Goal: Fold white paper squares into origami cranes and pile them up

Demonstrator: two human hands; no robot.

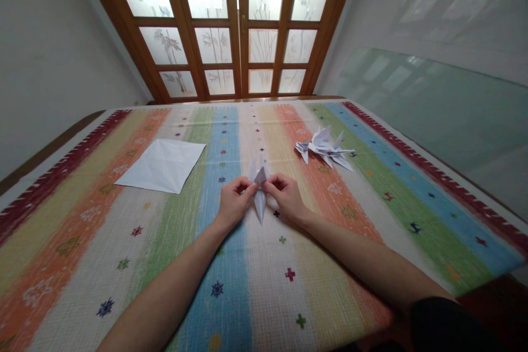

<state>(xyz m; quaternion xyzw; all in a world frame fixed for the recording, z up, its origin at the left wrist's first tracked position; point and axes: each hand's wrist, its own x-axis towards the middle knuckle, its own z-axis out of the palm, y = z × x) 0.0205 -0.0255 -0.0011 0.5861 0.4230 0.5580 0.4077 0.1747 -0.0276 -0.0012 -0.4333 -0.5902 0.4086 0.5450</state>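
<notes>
A half-folded white paper figure (260, 192) stands between my two hands over the middle of the table, its long point hanging down. My left hand (233, 201) pinches its left side with closed fingers. My right hand (285, 196) pinches the right side the same way. A flat white square sheet with crease lines (163, 165) lies to the left of my hands. Finished white folded paper figures (324, 148) lie in a small heap to the right and a bit farther away.
The table wears a striped cloth (124, 264) in red, orange, green, blue and white with small motifs. A wooden-framed frosted-glass door (241, 22) stands behind the table. A pale wall with a glass panel (433, 99) runs along the right side.
</notes>
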